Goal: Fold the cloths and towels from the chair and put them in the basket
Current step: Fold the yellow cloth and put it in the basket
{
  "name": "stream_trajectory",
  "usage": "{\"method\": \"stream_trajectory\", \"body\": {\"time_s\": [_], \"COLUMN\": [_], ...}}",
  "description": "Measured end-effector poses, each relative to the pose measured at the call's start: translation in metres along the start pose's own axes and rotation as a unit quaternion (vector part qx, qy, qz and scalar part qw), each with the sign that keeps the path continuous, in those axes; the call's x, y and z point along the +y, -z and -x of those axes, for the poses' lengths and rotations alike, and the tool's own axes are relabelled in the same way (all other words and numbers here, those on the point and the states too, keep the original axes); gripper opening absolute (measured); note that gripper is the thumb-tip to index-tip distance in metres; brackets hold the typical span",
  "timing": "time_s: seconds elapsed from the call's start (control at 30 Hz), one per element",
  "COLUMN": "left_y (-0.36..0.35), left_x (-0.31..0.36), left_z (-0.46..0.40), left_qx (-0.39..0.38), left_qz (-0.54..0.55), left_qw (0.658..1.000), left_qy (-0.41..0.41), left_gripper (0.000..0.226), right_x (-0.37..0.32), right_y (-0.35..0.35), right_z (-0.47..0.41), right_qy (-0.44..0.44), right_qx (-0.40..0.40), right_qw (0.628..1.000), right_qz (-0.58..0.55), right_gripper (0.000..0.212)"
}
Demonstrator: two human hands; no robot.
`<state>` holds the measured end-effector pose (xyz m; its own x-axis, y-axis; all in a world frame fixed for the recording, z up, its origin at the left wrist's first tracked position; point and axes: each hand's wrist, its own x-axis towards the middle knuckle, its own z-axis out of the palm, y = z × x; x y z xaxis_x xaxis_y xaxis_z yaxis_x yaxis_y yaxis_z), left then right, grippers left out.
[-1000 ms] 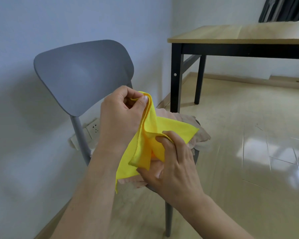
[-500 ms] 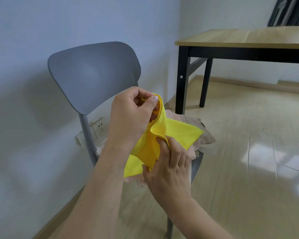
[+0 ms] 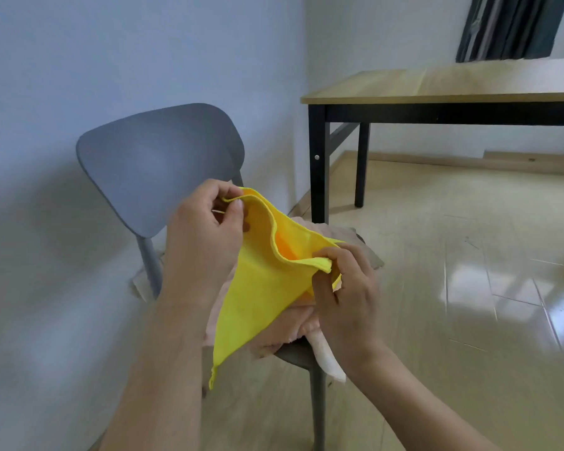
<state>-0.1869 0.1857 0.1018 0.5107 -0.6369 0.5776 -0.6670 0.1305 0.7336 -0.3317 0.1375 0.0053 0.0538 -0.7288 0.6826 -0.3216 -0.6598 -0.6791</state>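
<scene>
Head view. A yellow cloth, doubled over on itself, is held in the air in front of the grey chair by both hands. The left hand, at about 10 o'clock from the cloth's centre, pinches the upper corner between thumb and curled forefinger, with two hemmed edges visible side by side at the pinch. The right hand, at about 3 o'clock from the cloth's centre, pinches the other top corner between thumb and curled fingers, the remaining fingers folded under. Between the two pinches the top edge sags and gapes, showing a darker orange inside. The cloth's body hangs down as a triangle whose free tip points toward 7 o'clock, apart from everything else. Behind and below the cloth, a heap of pale pink and beige towels lies on the chair seat, one white end drooping over the seat's front edge beside the right wrist. At 2 o'clock stands a wooden table with black legs on the glossy pale floor; a dark curtain hangs beyond it.
</scene>
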Motion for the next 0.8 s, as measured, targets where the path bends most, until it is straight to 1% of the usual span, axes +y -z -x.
{"method": "stream_trajectory", "body": {"time_s": [0.07, 0.1, 0.17, 0.2, 0.27, 0.3, 0.33, 0.4, 0.5, 0.53, 0.63, 0.8], "left_y": [0.005, 0.007, 0.012, 0.015, 0.023, 0.027, 0.031, 0.037, 0.045, 0.048, 0.056, 0.059], "left_x": [0.002, 0.004, 0.008, 0.010, 0.015, 0.019, 0.024, 0.035, 0.055, 0.062, 0.077, 0.088], "left_z": [0.003, 0.004, 0.007, 0.009, 0.014, 0.017, 0.019, 0.020, 0.018, 0.017, 0.018, 0.027], "left_qx": [0.003, 0.004, 0.004, 0.004, 0.002, -0.002, -0.005, -0.009, -0.004, -0.003, -0.008, -0.047], "left_qz": [-0.028, -0.042, -0.064, -0.068, -0.072, -0.081, -0.095, -0.125, -0.162, -0.170, -0.176, -0.206], "left_qw": [0.999, 0.999, 0.996, 0.996, 0.995, 0.994, 0.992, 0.986, 0.978, 0.976, 0.976, 0.971], "left_qy": [-0.023, -0.034, -0.054, -0.061, -0.070, -0.075, -0.082, -0.105, -0.132, -0.134, -0.129, -0.116], "left_gripper": [0.010, 0.010, 0.010, 0.011, 0.012, 0.009, 0.008, 0.006, 0.008, 0.009, 0.010, 0.004], "right_x": [-0.009, -0.015, -0.025, -0.028, -0.033, -0.036, -0.039, -0.048, -0.061, -0.064, -0.068, -0.063], "right_y": [0.010, 0.015, 0.026, 0.031, 0.043, 0.048, 0.055, 0.069, 0.086, 0.090, 0.098, 0.106], "right_z": [-0.006, -0.010, -0.021, -0.027, -0.039, -0.045, -0.051, -0.062, -0.072, -0.074, -0.075, -0.075], "right_qy": [-0.059, -0.096, -0.178, -0.208, -0.244, -0.250, -0.244, -0.210, -0.168, -0.161, -0.142, -0.130], "right_qx": [0.007, 0.001, -0.023, -0.034, -0.055, -0.059, -0.057, -0.053, -0.050, -0.048, -0.046, -0.083], "right_qw": [0.997, 0.990, 0.964, 0.952, 0.940, 0.939, 0.941, 0.951, 0.961, 0.963, 0.973, 0.978], "right_qz": [-0.059, -0.099, -0.195, -0.224, -0.234, -0.230, -0.226, -0.221, -0.215, -0.211, -0.179, -0.142], "right_gripper": [0.014, 0.016, 0.025, 0.022, 0.012, 0.012, 0.016, 0.023, 0.022, 0.023, 0.035, 0.046]}}
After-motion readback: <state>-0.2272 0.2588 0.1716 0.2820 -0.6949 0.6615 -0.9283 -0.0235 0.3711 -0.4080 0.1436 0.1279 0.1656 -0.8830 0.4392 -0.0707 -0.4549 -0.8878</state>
